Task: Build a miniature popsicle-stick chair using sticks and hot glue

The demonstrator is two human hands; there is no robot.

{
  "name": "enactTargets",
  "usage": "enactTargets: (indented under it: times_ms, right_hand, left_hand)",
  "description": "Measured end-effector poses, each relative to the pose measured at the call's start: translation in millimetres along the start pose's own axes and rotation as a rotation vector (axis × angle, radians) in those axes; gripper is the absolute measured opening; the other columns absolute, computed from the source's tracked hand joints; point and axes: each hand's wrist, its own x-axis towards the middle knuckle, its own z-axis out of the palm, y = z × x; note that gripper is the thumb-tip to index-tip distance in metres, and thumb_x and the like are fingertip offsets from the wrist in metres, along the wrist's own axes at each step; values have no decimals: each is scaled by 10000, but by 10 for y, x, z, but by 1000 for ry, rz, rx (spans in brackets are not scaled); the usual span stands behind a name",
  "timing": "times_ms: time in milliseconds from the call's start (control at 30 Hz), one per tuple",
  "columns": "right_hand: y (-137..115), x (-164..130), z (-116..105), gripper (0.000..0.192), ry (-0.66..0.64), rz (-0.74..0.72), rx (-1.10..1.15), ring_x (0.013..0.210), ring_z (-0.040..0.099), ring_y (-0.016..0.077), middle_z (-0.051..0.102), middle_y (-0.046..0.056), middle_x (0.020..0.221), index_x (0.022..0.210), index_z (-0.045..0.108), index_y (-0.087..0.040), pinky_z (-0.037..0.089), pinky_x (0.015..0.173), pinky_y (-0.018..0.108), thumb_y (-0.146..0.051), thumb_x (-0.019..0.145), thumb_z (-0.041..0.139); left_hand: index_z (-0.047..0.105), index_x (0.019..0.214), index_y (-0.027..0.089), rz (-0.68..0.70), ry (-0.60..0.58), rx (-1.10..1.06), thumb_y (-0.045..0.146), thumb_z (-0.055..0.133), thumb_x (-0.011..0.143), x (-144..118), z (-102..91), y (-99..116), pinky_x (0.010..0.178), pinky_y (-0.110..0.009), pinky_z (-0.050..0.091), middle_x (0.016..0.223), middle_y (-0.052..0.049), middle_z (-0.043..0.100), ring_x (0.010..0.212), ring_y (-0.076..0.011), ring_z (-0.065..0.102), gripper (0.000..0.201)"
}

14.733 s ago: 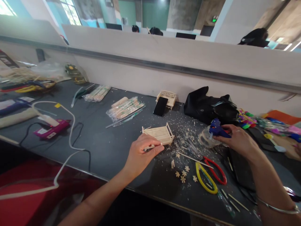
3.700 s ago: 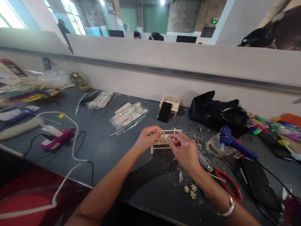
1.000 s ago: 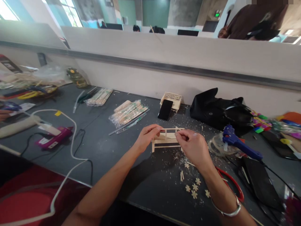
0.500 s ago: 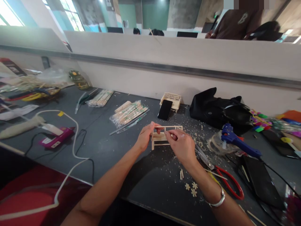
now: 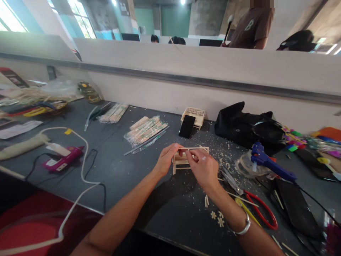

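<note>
A small bench-shaped model of pale wooden sticks (image 5: 179, 160) is lifted just above the dark table (image 5: 122, 167), in the middle. My left hand (image 5: 165, 160) grips its left end, thumb on the top rail. My right hand (image 5: 203, 168) pinches the model's top rail from the right. Small wooden flower cut-outs (image 5: 217, 218) and short stick pieces (image 5: 206, 201) lie near my right wrist among wood shavings.
A blue glue gun (image 5: 268, 161) rests on a tape roll at right, with red and yellow cutters (image 5: 262, 211) below. Behind: a black bag (image 5: 246, 124), a phone (image 5: 187, 126) against another stick model, bagged sticks (image 5: 145, 129). A pink glue gun (image 5: 62, 160) and cables lie left. A person stands beyond the partition.
My hands hold the model almost still; my right fingers have shifted slightly along the top rail. The person beyond the partition has moved left.
</note>
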Motion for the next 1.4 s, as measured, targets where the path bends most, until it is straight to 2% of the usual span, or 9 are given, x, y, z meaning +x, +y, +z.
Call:
enactTargets:
  times_ms: [333, 567, 933, 1400]
  right_hand:
    - [9, -5, 2, 300, 29, -45, 2, 569, 611, 115, 684, -1, 645, 736, 753, -233, 332, 532, 223, -293, 929, 531]
    - [-1, -3, -12, 301, 1, -28, 9, 572, 603, 118, 675, 0, 636, 723, 744, -228, 331, 538, 225, -288, 924, 528]
    - [1, 4, -13, 304, -16, -16, 8, 565, 581, 117, 660, 4, 626, 706, 730, -224, 317, 536, 225, -287, 919, 523]
    - [4, 14, -17, 291, -21, -12, 17, 544, 572, 114, 647, -8, 602, 700, 728, -224, 315, 530, 229, -282, 910, 535]
  left_hand:
    - [698, 766, 166, 7, -14, 23, 534, 533, 867, 3, -36, -75, 660, -267, 414, 726, -14, 593, 706, -160, 516, 416]
    - [688, 742, 164, -20, 5, 32, 568, 557, 817, -6, 5, 0, 648, -274, 416, 681, -9, 573, 673, -162, 507, 431]
    - [691, 731, 169, 9, 10, 36, 501, 547, 859, -8, -13, -31, 649, -263, 412, 686, -3, 584, 680, -156, 518, 384]
    - [692, 720, 169, -7, 18, 34, 547, 566, 828, -7, -2, -17, 635, -261, 414, 676, -7, 585, 671, -157, 519, 413]
